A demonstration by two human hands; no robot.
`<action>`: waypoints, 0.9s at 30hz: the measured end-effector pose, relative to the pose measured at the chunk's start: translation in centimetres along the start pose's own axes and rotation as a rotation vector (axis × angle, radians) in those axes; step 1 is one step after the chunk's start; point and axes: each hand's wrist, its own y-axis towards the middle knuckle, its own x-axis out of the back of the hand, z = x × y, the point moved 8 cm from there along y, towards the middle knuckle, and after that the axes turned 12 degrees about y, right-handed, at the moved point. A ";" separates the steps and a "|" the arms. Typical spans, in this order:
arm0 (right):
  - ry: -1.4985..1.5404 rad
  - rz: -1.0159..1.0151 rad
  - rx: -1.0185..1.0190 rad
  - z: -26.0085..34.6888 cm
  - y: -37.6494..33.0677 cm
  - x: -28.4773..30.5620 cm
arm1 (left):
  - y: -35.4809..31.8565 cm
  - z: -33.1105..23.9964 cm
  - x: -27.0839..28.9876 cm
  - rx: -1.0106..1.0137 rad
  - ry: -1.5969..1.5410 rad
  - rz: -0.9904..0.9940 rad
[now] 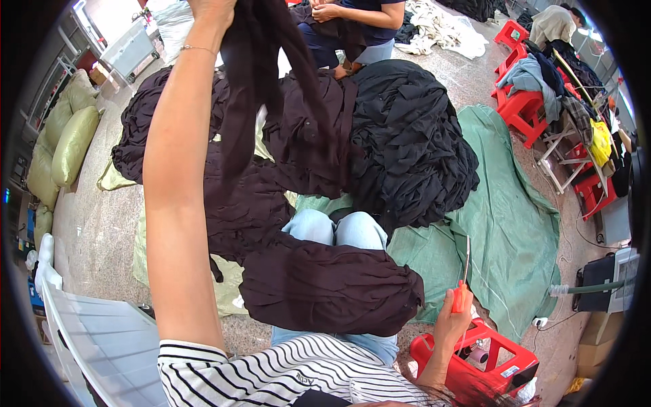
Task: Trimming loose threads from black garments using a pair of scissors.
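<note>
My raised left hand (211,9) is at the top edge, its fingers partly out of view. From it hangs a dark brown garment (254,74), its long loose parts dangling over the heaps. Low on the right, my right hand (447,324) is closed round the orange handles of a pair of scissors (462,288), blades pointing up. Across my lap lies a bundle of dark brown garments (325,285). Beyond my knees are more brown garments (308,129) in heaps, beside a large black clothing pile (410,142).
A green tarp (505,217) spreads under the piles to the right. Next to my right forearm stands a red stool (498,346). A white plastic bin (102,332) is at lower left, stuffed sacks (74,136) farther off. Another person (359,20) sits across from me.
</note>
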 end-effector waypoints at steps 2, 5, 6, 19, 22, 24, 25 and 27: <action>-0.060 0.071 -0.111 -1.0 -0.1 -0.4 | -3.1 0.9 -2.7 0.057 0.043 0.042; 0.002 0.084 -0.027 -0.5 0.2 -1.3 | -9.5 6.0 -4.2 0.206 0.311 0.398; 0.023 0.091 -0.052 -0.4 0.2 -1.4 | -13.6 5.9 -6.5 0.235 0.395 0.542; -0.198 0.183 -0.160 -2.6 -2.5 -0.1 | -49.0 -17.4 -2.3 -0.170 0.567 1.028; -0.091 0.187 -0.179 -4.4 -3.2 -0.2 | -52.9 -21.2 0.9 -0.149 0.511 0.995; 0.020 0.197 -0.199 -5.4 -3.3 -0.9 | -55.7 -21.2 1.8 -0.139 0.603 0.951; 0.067 0.201 -0.191 -5.7 -3.3 -1.4 | -56.7 -20.8 2.1 -0.160 0.643 0.893; 0.117 0.208 -0.177 -6.0 -3.1 -2.4 | -56.9 -20.3 2.6 -0.192 0.640 0.807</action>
